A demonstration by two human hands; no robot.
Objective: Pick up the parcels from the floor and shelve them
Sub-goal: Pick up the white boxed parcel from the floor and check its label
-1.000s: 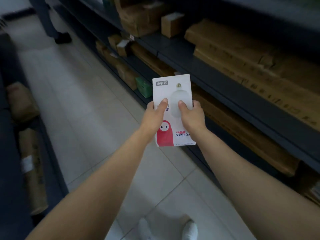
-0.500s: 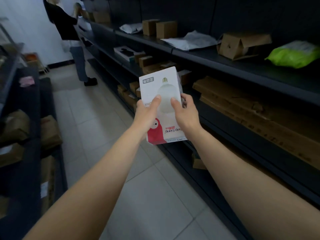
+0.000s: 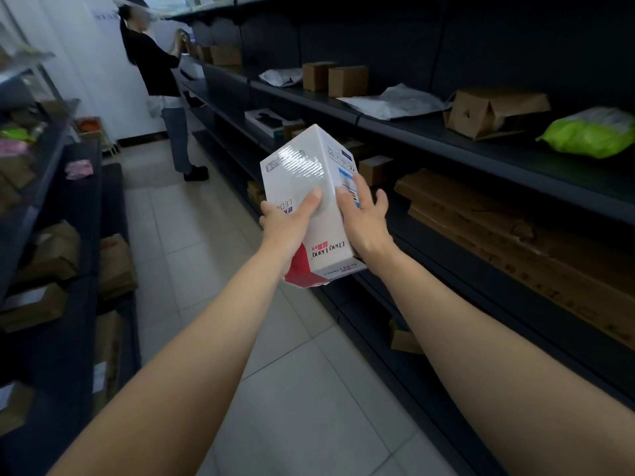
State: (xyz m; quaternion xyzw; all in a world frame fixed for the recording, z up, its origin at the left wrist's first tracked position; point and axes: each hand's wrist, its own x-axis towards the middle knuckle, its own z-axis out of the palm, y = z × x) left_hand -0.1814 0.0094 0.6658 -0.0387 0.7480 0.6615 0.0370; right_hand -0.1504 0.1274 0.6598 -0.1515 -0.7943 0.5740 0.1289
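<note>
Turned since before, box (image 3: pixel 305 187) hides hands' (image 3: pixel 285 228) fingers.

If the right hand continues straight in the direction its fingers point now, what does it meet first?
The right hand already grips the white LED bulb box; beyond it, probably the small cardboard box on the dark shelf, though depth is unclear.

glossy film-wrapped white carton (image 3: pixel 302 187); matt brown cardboard boxes (image 3: pixel 347 80); dark matt metal shelf (image 3: pixel 481 156); smooth pale floor tiles (image 3: pixel 309 389); shiny green plastic bag (image 3: pixel 591 132).
</note>
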